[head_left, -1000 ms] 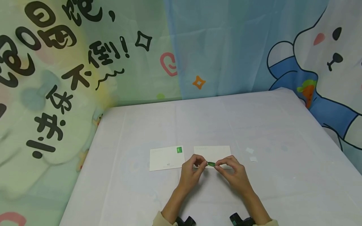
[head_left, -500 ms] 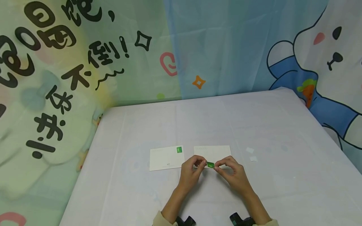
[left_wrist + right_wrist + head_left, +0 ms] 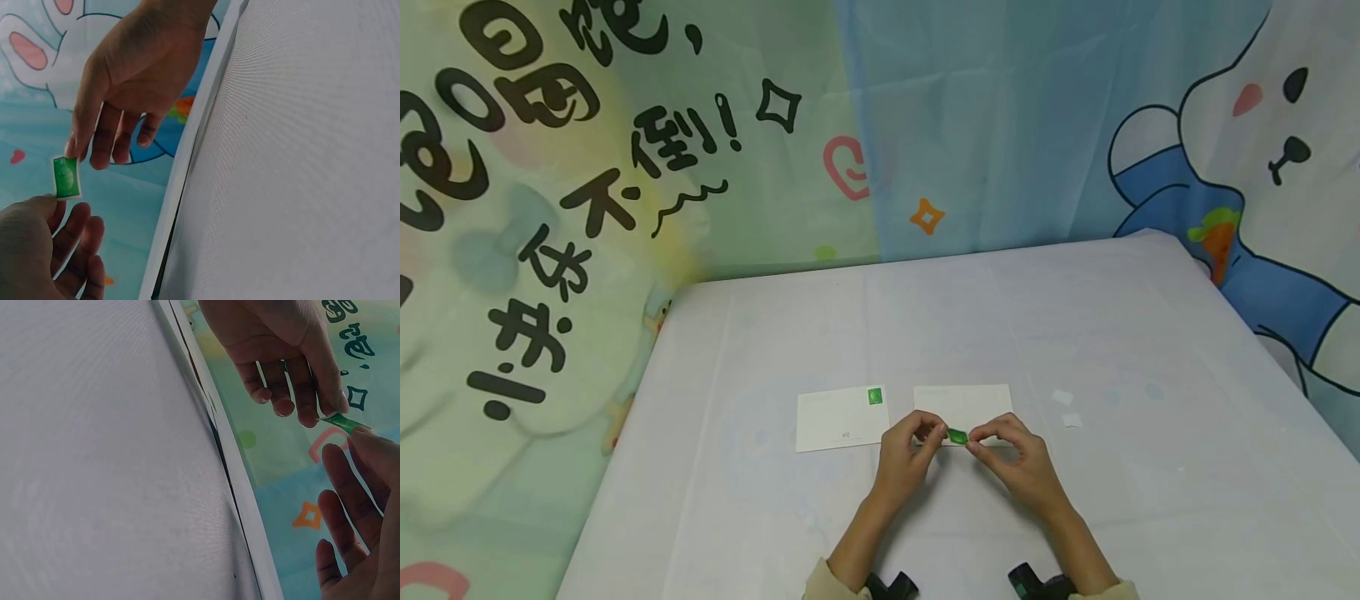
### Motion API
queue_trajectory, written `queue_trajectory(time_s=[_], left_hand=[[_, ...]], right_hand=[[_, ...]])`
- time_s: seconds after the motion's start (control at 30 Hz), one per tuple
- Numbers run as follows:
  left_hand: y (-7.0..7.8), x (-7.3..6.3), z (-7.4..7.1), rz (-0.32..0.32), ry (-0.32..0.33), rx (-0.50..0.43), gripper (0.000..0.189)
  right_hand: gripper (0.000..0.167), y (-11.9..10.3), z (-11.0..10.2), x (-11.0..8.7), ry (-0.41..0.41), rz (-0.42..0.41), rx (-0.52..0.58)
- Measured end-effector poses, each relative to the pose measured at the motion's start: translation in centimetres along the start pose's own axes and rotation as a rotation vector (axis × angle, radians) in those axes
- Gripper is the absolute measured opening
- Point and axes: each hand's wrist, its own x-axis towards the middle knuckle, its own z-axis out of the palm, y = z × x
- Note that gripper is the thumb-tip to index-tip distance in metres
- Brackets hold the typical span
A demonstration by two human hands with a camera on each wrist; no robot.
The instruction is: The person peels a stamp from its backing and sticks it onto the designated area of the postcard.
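Observation:
Both hands hold a small green stamp with a pale border between them, raised above the table. My left hand pinches one end of it between thumb and forefinger. At the opposite end, my right hand pinches it the same way. In the left wrist view the stamp shows its green face; in the right wrist view the stamp is seen nearly edge-on and slightly bent. Behind the hands lies a blank white card, partly covered by them. To its left, another white card bears a green stamp at its upper right corner.
Two small white paper scraps, an upper scrap and a lower scrap, lie right of the cards. A white cloth covers the table. A printed curtain hangs behind its far edge.
The stamp has tilted between the fingers, so more of its green face shows than a second ago. The hands have barely shifted, and the cards stay where they were.

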Motion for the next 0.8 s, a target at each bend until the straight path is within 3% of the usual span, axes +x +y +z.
queue_trajectory(time_s=[0.27, 0.4, 0.63, 0.8], left_hand=[[0.1, 0.1, 0.1, -0.003, 0.0, 0.014, 0.01], [0.2, 0.1, 0.1, -0.004, 0.001, 0.014, 0.011], [0.2, 0.1, 0.2, -0.029, 0.004, 0.003, 0.011], [0.2, 0.1, 0.3, -0.038, 0.005, 0.006, 0.012]], right_hand=[[0.02, 0.0, 0.0, 0.0, -0.005, 0.017, 0.0], [0.023, 0.0, 0.1, 0.0, 0.018, -0.018, 0.001], [0.021, -3.3, -0.3, 0.8, 0.054, -0.071, 0.016], [0.02, -3.6, -0.3, 0.8, 0.059, -0.059, 0.008]])
